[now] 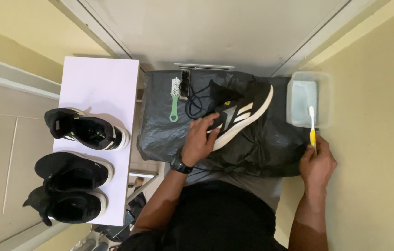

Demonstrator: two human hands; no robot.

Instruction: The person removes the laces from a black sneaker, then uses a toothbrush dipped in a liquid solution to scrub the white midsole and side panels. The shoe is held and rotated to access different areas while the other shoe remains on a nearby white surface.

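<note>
1. Head view, looking straight down: the left hand [200, 139] lies flat with spread fingers on a black sneaker with white stripes [235, 116], pressing rather than gripping it. The sneaker lies on its side on a black plastic sheet [262, 146] that covers the worktop [280, 179].

2. The right hand [317, 163] is clenched around the yellow handle of a toothbrush [312, 126], whose white bristle head reaches over the clear plastic tub [324, 100] at the sheet's right edge (whether the bristles touch the liquid inside I cannot tell).

3. Risk, as I judge it: the sneaker is only pinned by a flat palm, so a firm scrub could make it slide or roll on the slick, wrinkled plastic.

4. The tub sits partly off the sheet's corner, near the worktop's edge; a knock from the right wrist could tip it and spill it down the side.

5. A loose black lace [196, 104] trails from the sneaker toward a green-handled brush [174, 98]; dragging the shoe could pull the lace and shift that brush.

6. Drips flicked from the toothbrush could land beyond the sheet.

7. Three more black sneakers [73, 162] stand on a white side table [108, 83] to the left, well apart from both hands and unlikely to be disturbed.
</note>
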